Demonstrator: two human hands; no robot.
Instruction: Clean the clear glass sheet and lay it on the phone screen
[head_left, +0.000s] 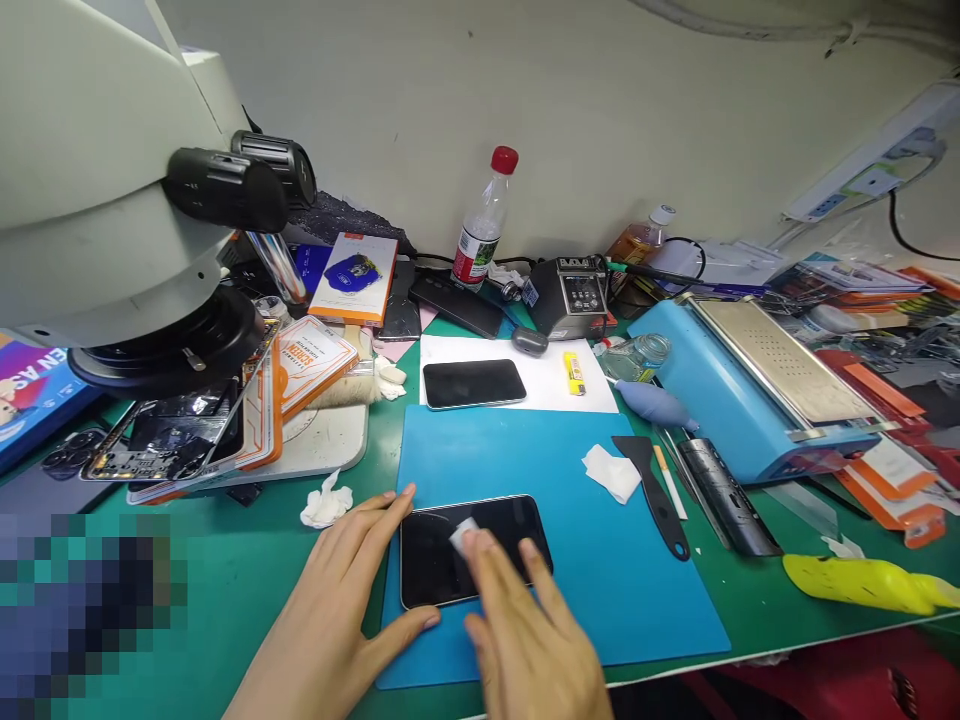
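Note:
A black phone point(431, 570) lies screen up on the blue mat point(555, 470). My left hand point(337, 610) rests flat beside it, fingers along its left edge and thumb at its near edge. With its fingertips, my right hand point(525, 640) presses a small white wipe point(463, 535) onto the screen's middle. A second black phone point(472, 383) sits on a white sheet point(547, 385) behind the mat.
A microscope point(112, 190) looms at left over opened phone parts point(165, 440). A black scraper point(656, 490), crumpled tissue point(611, 472), yellow lighter point(574, 373), water bottle point(484, 220), blue machine point(750, 390) and yellow object point(862, 583) surround the mat.

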